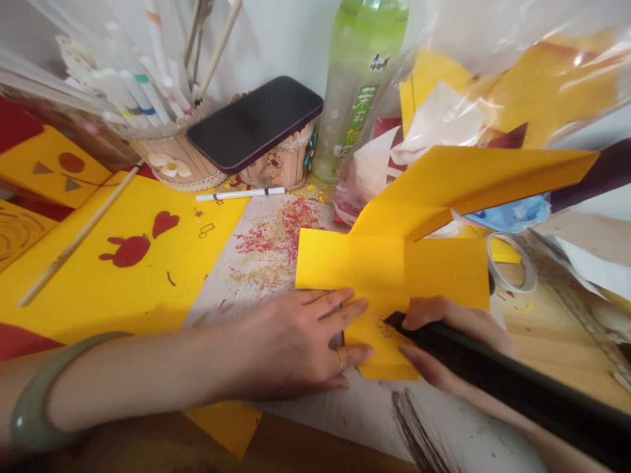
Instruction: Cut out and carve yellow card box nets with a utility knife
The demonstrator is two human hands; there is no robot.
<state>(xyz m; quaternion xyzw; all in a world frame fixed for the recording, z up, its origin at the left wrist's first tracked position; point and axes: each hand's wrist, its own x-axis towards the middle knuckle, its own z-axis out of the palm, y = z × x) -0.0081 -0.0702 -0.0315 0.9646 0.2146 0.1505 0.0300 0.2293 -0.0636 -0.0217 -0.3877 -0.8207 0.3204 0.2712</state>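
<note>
A yellow card point(378, 263), folded and cut like an opened box, lies on a stained sheet, with one long flap standing up at the back. My left hand point(315, 341) rests flat on its lower left part, fingers spread and holding it down. My right hand point(434, 328) is closed around a long black utility knife point(473, 361). The knife's pointed tip touches or hovers just over a small line drawing point(383, 326) on the lower panel; I cannot tell which. My right fingers partly hide that panel's right edge.
A larger yellow sheet point(162, 282) with red cut-outs and a wooden stick point(81, 233) lies left. Behind are a pen holder point(180, 154), a phone point(256, 121) atop another holder, a white pen point(240, 194) and a green-labelled bottle point(355, 92). Right stands a tape roll point(530, 269).
</note>
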